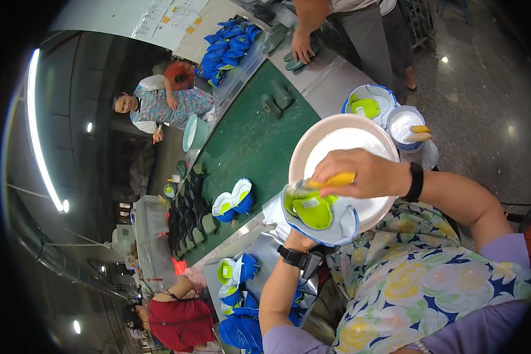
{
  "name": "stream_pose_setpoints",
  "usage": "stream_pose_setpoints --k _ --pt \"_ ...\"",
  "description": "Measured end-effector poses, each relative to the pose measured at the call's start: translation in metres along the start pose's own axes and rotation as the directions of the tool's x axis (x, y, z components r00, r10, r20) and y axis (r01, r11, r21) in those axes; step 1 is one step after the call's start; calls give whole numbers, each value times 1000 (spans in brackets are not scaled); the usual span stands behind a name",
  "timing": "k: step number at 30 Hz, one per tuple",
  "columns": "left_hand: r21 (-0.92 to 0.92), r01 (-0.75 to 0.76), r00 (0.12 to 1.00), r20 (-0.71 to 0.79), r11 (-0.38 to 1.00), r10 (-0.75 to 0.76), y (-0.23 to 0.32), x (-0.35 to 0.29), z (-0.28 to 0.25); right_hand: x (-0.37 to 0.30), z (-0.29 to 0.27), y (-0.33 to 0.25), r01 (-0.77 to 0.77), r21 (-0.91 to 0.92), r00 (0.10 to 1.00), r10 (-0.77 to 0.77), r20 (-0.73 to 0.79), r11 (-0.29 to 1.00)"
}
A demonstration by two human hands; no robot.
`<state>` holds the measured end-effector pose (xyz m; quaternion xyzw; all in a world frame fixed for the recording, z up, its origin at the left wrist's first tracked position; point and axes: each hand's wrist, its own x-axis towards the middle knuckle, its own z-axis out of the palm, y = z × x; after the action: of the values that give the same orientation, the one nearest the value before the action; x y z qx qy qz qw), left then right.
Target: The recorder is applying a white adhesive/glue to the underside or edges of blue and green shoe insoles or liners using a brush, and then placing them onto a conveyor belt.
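My right hand (366,171) is closed round the yellow handle of a brush (339,179). Its bristles reach into a shoe upper (340,223) with a pale lining, blue edge and lime-green inner part. From below, my left hand (301,241) supports that upper; its fingers are mostly hidden under it. Just behind both hands stands a wide pale-pink basin (301,144) of white liquid, partly covered by my right hand and the upper. Another upper (369,103), with a lime-green inside, lies beyond the basin.
A small tub (403,127) with yellow-handled brushes stands right of the basin. Ahead runs a green conveyor belt (248,138) bearing blue uppers (233,202) and dark shoe lasts (189,215). More uppers (239,330) lie at lower left. A co-worker's hand (302,47) touches green lasts across the belt.
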<state>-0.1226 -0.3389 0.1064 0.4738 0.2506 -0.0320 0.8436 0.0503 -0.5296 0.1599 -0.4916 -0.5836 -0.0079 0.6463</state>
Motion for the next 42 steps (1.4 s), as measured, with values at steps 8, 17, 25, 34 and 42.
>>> stream_pose_setpoints --k 8,17,25,34,42 --pt "-99 15 994 108 995 -4 -2 -2 13 16 3 15 -33 -224 991 62 122 974" --pt "-193 1 1000 -21 981 -5 0 4 -5 12 -16 13 -323 -224 920 360 152 920" --pt "-231 -112 992 37 967 124 15 -9 -30 6 -24 -7 -408 -242 877 451 165 880" --pt "-198 -294 955 -22 935 296 34 -10 2 14 -15 5 -105 -270 986 136 101 957" --pt "-119 -383 924 -60 916 379 32 1 -9 13 -18 -1 -593 -249 793 609 -16 766"
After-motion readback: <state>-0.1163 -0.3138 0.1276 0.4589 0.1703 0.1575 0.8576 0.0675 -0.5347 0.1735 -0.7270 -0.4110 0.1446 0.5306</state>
